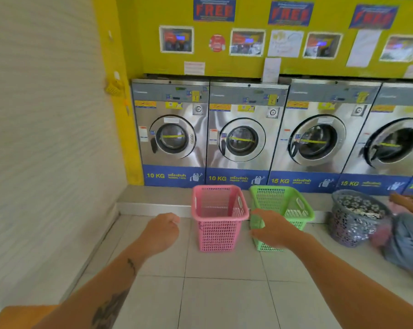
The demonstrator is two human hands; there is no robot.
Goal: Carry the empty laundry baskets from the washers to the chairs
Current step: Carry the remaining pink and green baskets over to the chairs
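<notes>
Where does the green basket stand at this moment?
In the head view the green basket stands on the floor right of centre, before the washers, with the pink basket close on its left and the grey basket to its right.

1. On my head cam feed: a pink basket (217, 233) and a green basket (270, 198) stand side by side on the tiled floor (224, 281), both empty, just in front of the washers (238, 138).
2. Left hand (161, 230) is curled in a fist just left of the pink one, holding nothing.
3. Right hand (272, 230) has its fingers (256, 232) spread at the green basket's near corner. Can't tell if it's touching.
4. A grey basket (345, 231) full of laundry sits further right.
</notes>
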